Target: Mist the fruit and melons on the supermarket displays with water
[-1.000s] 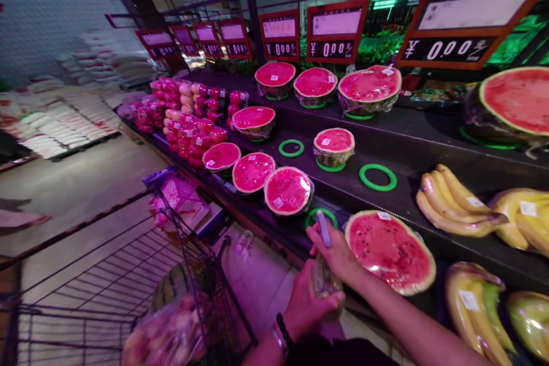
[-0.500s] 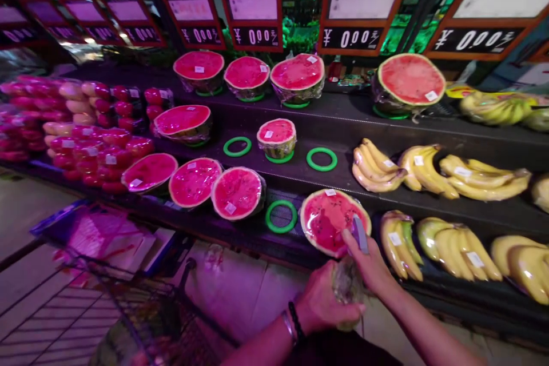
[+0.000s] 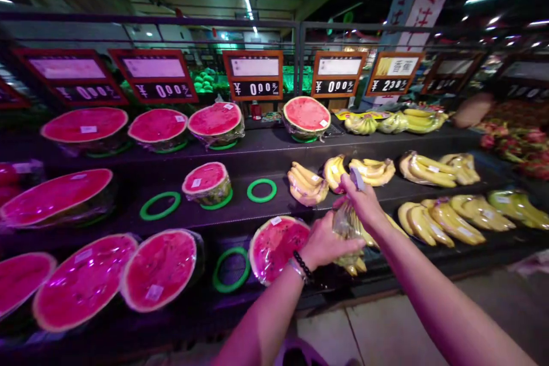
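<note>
Gripping a crinkled plastic bag (image 3: 345, 227) at frame centre, my left hand (image 3: 323, 245) has its fingers curled shut round it, while my right hand (image 3: 364, 201) pinches its top, a small card (image 3: 357, 179) clamped between fingers. I judge the bag light, soft and slippery, best held bunched at the neck, above the cut watermelon (image 3: 277, 246).

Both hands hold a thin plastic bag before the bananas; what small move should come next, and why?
Probably pull the plastic bag open: the left hand and right hand pinch it bunched and closed. The bananas lie just behind, still on the shelf.
</note>
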Action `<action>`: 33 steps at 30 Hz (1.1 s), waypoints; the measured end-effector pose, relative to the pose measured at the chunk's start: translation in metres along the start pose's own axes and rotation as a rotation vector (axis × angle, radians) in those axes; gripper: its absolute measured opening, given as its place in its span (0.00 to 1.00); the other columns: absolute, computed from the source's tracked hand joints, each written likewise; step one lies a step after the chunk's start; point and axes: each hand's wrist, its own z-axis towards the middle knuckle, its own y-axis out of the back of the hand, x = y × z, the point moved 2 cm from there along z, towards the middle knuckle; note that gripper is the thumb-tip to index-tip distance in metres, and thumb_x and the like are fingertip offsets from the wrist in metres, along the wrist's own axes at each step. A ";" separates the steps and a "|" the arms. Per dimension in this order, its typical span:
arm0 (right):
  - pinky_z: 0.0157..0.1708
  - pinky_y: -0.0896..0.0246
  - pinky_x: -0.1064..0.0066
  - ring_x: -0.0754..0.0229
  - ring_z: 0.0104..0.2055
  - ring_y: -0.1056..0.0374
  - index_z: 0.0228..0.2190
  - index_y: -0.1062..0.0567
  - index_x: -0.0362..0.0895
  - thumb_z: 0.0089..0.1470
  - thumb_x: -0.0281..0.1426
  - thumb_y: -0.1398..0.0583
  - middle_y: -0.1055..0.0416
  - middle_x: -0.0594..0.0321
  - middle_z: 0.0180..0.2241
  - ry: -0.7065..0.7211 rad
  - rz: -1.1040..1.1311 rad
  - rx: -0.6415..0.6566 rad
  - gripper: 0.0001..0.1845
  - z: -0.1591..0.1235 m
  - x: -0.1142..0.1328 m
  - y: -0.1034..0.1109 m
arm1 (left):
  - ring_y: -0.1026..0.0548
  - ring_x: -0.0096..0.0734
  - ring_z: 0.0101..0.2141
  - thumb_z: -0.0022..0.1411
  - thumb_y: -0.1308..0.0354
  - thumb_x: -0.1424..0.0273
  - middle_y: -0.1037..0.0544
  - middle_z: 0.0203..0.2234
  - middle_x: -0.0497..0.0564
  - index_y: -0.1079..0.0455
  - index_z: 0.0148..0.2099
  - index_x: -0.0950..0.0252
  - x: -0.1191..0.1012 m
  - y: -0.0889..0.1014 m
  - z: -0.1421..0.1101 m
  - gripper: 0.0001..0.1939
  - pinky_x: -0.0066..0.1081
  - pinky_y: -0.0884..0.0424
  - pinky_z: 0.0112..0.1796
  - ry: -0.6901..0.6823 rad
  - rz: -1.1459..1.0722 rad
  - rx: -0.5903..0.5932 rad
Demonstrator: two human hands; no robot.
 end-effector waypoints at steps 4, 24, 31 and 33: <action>0.29 0.27 0.67 0.55 0.28 0.20 0.39 0.23 0.45 0.60 0.64 0.37 0.18 0.58 0.38 0.079 0.013 0.017 0.33 0.025 0.018 0.023 | 0.16 0.52 0.48 0.51 0.23 0.49 0.13 0.50 0.58 0.27 0.61 0.64 -0.018 -0.012 0.031 0.41 0.51 0.19 0.52 -0.001 0.100 -0.030; 0.33 0.34 0.64 0.55 0.29 0.29 0.34 0.27 0.49 0.70 0.56 0.40 0.27 0.69 0.26 -0.167 -0.041 0.036 0.24 -0.108 -0.118 0.134 | 0.22 0.49 0.61 0.52 0.27 0.71 0.20 0.62 0.57 0.37 0.68 0.61 0.046 -0.194 -0.066 0.43 0.49 0.26 0.65 0.303 -0.152 0.160; 0.44 0.31 0.59 0.50 0.37 0.22 0.43 0.26 0.49 0.70 0.53 0.41 0.21 0.65 0.32 -0.196 -0.057 0.016 0.20 -0.109 -0.140 0.206 | 0.19 0.53 0.55 0.51 0.25 0.71 0.17 0.54 0.58 0.32 0.60 0.62 0.044 -0.263 -0.052 0.34 0.55 0.22 0.60 0.349 -0.168 0.221; 0.44 0.30 0.58 0.51 0.37 0.21 0.44 0.26 0.49 0.70 0.52 0.41 0.21 0.65 0.34 -0.212 -0.045 0.009 0.20 -0.109 -0.147 0.227 | 0.20 0.54 0.59 0.52 0.25 0.71 0.18 0.59 0.58 0.33 0.64 0.60 0.040 -0.282 -0.047 0.38 0.56 0.24 0.63 0.322 -0.224 0.249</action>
